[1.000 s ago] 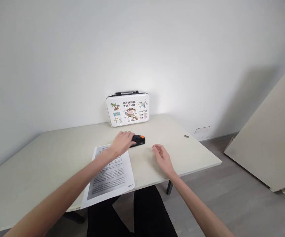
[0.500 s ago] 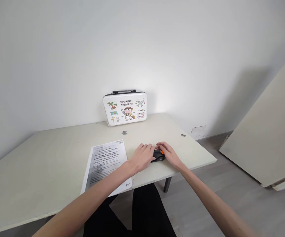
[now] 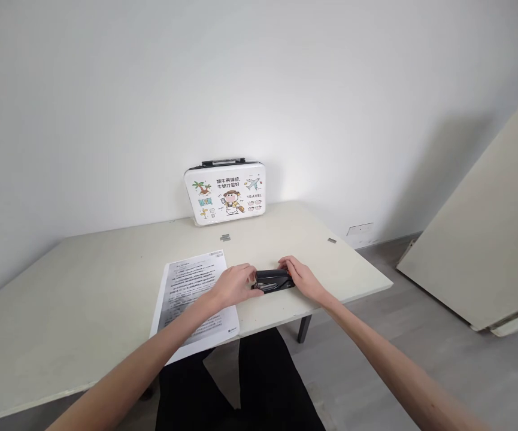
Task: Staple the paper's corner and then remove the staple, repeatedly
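Your left grip [image 3: 235, 285] has slid leftward since the previous frame, uncovering the black top of the stapler [image 3: 272, 277], which has itself shifted a little to your left. From the head view, the stapler lies near the front edge of the counter [image 3: 106, 299], to the right of the printed paper [image 3: 191, 287]. Its long axis runs roughly left to right, spanning the space between your two grips, so neither is clearly nearer: each meets one end. Your left fingers and thumb are partly closed about the left end; your right grip [image 3: 302, 279] curls around the right end, hiding most of it. You can't tell how firmly either presses. A metal part shows between the stapler's top and base. Beyond it lie small grey strips [image 3: 225, 237], with the white case [image 3: 227, 191] standing farther back against the wall [image 3: 330, 120].
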`<state>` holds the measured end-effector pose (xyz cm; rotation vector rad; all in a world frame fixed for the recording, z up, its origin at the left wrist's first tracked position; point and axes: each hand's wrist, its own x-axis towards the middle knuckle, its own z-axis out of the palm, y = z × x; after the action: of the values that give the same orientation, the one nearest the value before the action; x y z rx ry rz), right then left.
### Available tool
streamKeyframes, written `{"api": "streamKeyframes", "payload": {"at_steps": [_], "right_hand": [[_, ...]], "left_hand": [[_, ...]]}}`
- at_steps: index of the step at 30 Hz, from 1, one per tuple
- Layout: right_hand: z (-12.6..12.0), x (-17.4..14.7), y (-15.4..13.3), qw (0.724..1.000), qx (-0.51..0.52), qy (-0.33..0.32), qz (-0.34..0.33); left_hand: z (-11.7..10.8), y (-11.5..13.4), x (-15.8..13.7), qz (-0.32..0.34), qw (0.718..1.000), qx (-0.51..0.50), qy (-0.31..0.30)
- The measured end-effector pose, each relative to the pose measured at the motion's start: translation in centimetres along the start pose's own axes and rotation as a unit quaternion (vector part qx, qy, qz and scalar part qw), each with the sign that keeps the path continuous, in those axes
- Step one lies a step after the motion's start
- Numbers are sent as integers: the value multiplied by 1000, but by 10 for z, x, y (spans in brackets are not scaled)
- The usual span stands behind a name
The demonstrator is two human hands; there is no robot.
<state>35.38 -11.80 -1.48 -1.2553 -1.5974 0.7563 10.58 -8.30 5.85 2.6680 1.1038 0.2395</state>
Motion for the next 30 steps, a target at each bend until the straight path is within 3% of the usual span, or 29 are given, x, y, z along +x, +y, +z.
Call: {"api": "streamKeyframes", "payload": {"at_steps": [16,26,30], "right_hand": [[-4,-6,-23,999,-40,7,23],[-3,-6,-22,999,-39,9,29],[-3,-5,-22,999,-35,12,27]], "left_hand": [[-3,-16,-22,-14,997,-75,20],[-5,-43,-46,20,998,-52,28],[10,-63,-61,-31,999,8,36]]}}
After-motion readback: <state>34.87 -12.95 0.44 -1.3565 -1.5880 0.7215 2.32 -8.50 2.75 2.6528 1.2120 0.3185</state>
